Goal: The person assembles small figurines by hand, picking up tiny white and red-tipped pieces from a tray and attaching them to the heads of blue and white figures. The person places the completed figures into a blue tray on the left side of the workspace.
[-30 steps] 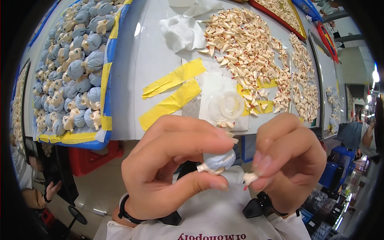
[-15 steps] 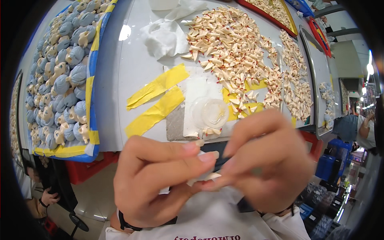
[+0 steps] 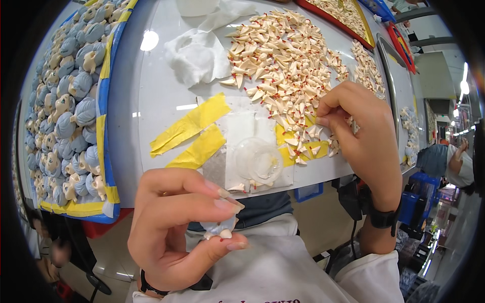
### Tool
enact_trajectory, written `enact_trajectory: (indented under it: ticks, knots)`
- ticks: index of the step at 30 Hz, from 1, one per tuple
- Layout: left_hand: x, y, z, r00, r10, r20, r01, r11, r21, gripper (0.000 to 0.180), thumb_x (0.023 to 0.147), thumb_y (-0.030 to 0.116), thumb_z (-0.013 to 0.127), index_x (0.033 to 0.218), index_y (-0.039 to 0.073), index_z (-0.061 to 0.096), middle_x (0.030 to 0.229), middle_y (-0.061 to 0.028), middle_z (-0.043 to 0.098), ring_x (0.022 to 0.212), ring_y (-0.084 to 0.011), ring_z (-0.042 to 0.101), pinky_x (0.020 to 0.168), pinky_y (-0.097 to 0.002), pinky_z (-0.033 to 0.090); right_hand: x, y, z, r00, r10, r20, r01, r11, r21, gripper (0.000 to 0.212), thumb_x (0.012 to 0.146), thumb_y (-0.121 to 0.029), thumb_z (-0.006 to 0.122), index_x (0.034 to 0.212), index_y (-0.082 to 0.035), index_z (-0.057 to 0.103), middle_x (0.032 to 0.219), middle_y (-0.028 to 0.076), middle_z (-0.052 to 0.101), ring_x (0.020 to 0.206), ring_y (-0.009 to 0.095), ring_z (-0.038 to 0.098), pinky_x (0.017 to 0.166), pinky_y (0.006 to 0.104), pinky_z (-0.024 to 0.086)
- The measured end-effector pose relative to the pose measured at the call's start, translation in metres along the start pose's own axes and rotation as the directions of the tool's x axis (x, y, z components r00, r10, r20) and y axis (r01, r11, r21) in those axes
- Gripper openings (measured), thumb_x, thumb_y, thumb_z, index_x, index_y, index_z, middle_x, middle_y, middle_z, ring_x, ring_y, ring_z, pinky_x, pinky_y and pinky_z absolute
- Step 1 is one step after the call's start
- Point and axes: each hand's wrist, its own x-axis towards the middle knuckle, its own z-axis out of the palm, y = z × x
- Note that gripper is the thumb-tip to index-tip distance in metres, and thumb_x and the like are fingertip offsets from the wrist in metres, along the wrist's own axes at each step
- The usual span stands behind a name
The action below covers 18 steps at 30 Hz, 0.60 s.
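Observation:
Between the thumb and fingers of my left hand (image 3: 174, 222), in front of my body, is a small doll head (image 3: 218, 227) with blue-grey hair. Cream bits, one with a red spot, show at its lower side; the fingers cover the rest. At the near right edge of a heap of small pointed cream pieces with red tips (image 3: 283, 65), my right hand (image 3: 361, 126) is closed in a pinch. Whether a piece is between those fingertips cannot be made out. A clear round plastic dish (image 3: 260, 164) stands on a white sheet, with a couple of loose pieces beside it.
A blue tray edged with yellow tape (image 3: 103, 146) on the left bears many blue-haired doll heads. White tissue (image 3: 197, 55) and yellow tape strips (image 3: 189, 126) lie mid-table. A red-rimmed tray (image 3: 343, 25) of pieces stands far right, with a metal tray (image 3: 394, 76) beside it.
My right hand has left the doll head and moved up and right to the heap. My left hand has shifted slightly left and down, still holding the head.

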Motion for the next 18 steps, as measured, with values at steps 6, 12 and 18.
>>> enact_trajectory:
  ticks: [6,12,18]
  knots:
    - [-0.001,0.001,-0.003,1.000,-0.023,-0.002,0.022,0.992,-0.126,0.046,0.067,0.010,0.076,0.100,0.004,0.045,0.100,-0.0118,0.040,0.074,-0.0191,0.059,0.058,-0.0229,0.049,-0.011,-0.007,-0.012,0.988,0.096,-0.123,-0.068,0.973,0.220,0.010,0.074,0.006,0.055,0.083,0.001,0.053,0.078,0.009,0.056,0.070,0.016,0.054,0.064,0.0264,0.043]
    - [0.001,-0.004,-0.002,1.000,0.025,0.009,-0.022,0.971,-0.238,0.048,0.067,0.011,0.077,0.100,0.004,0.043,0.100,-0.0135,0.042,0.077,-0.0218,0.059,0.063,-0.0259,0.050,-0.029,-0.027,-0.018,0.977,0.170,-0.132,-0.043,0.756,0.653,0.013,0.077,-0.003,0.060,0.088,-0.002,0.052,0.081,0.010,0.054,0.068,0.014,0.051,0.062,0.0237,0.041]
    - [-0.004,-0.002,0.000,0.999,0.027,0.032,-0.018,0.963,-0.268,0.045,0.066,0.015,0.078,0.095,0.005,0.045,0.098,-0.0144,0.046,0.083,-0.0243,0.058,0.067,-0.0288,0.050,-0.025,-0.039,-0.001,0.986,0.142,-0.093,-0.033,0.701,0.712,0.014,0.075,-0.005,0.064,0.086,-0.001,0.056,0.079,0.011,0.054,0.068,0.016,0.052,0.061,0.0245,0.042]
